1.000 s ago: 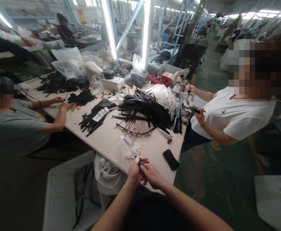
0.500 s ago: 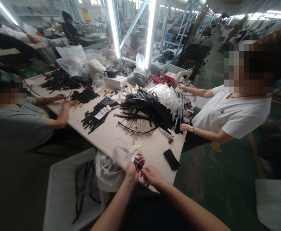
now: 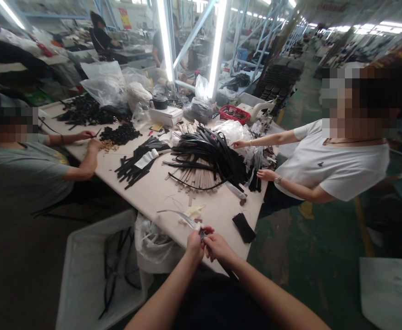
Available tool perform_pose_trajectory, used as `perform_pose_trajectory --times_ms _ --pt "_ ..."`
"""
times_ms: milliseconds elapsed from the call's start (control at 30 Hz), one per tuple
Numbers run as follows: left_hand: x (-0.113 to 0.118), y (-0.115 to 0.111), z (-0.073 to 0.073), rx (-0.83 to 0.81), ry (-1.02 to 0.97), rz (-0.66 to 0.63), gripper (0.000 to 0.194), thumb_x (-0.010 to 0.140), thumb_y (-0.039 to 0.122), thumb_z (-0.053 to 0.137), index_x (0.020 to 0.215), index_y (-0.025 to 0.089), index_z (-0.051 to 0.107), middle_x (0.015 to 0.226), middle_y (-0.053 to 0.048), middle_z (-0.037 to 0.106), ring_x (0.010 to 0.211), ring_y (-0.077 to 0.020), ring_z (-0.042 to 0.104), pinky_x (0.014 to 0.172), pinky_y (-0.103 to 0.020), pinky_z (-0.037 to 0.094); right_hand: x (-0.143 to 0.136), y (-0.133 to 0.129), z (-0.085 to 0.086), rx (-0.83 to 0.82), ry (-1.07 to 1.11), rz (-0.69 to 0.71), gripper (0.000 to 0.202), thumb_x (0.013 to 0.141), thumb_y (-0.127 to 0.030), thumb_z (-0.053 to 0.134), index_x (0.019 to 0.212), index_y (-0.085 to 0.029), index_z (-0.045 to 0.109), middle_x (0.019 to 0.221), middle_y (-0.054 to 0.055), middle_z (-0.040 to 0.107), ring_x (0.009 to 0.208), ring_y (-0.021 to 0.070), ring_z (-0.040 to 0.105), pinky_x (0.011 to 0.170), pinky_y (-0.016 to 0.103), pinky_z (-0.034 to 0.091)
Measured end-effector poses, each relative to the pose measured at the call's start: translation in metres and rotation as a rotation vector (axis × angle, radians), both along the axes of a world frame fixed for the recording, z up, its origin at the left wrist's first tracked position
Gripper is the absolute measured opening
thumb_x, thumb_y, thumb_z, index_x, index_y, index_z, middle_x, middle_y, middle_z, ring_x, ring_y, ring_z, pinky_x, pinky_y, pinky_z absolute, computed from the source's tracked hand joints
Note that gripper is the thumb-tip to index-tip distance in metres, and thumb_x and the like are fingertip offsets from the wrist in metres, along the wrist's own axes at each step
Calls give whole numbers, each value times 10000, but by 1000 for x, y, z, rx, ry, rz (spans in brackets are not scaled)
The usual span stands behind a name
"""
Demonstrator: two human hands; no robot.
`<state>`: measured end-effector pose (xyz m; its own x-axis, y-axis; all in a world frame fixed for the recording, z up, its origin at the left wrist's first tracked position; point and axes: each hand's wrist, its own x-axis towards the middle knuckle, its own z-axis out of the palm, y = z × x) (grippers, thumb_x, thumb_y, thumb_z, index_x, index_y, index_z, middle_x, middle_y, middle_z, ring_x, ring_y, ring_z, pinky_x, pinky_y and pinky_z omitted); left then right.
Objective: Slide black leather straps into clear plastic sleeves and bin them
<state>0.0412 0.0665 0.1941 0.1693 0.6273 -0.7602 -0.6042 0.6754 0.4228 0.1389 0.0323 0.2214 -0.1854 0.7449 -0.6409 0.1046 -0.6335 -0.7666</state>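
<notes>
My left hand (image 3: 196, 243) is closed on a dark strap (image 3: 183, 217), whose thin end curves out over the table edge to the upper left. Right beside it, my right hand (image 3: 217, 247) pinches the same strap, and a dark length hangs below its wrist. Pale fingertip covers show on my left hand. A cream-coloured scrap (image 3: 192, 213) lies on the table just beyond my hands. To the right rests a black folded piece (image 3: 244, 228). Farther in, a large heap of black straps (image 3: 211, 153) lies over beige strips (image 3: 190, 176).
A person in white (image 3: 345, 160) reaches over the heap from the right. Another in grey (image 3: 25, 169) handles small parts at the left. A white bin (image 3: 73, 270) with black straps stands below the table (image 3: 135, 197), beside a plastic bag (image 3: 153, 238). A red basket (image 3: 234, 114) sits at the back.
My hands have come closer together and shifted slightly right along the strap. The right-hand person's far hand has moved left over the heap.
</notes>
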Motion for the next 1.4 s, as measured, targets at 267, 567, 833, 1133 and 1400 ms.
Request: perform_pose_trajectory --times_ms 267,567,833,1133,1400 --pt "-28 45 0 0 -154 62 177 896 260 489 885 131 611 823 -140 723 749 -238 722 722 -391 577 14 -13 -4 -20 12 9 380 923 -482 447 789 -155 586 424 -47 542 282 84 404 339 184 295" --pt "2 12 -15 68 -15 103 105 755 243 625 786 143 610 679 -81 693 653 -214 696 675 -340 551 21 -4 8 -93 190 -1 362 855 -497 503 902 -145 574 575 15 660 350 115 537 395 206 404" --pt "-24 45 -2 127 -197 -118 219 877 300 558 1005 138 633 887 -127 726 680 -216 700 614 -341 567 10 15 2 109 124 -64 302 891 -477 505 882 -176 526 512 -63 555 305 70 415 350 180 289" --pt "-35 112 55 337 -50 -16 189 901 357 615 866 171 607 635 0 607 597 -163 651 656 -313 557 -20 26 11 129 265 -87 435 915 -597 473 1085 -198 446 682 -18 667 392 127 577 401 215 416" --pt "-20 62 76 543 164 -214 369 876 511 610 846 150 676 834 -85 738 545 -150 624 500 -255 453 -28 61 27 404 5 -241 423 952 -571 422 786 -195 520 505 -57 499 343 78 430 351 190 336"
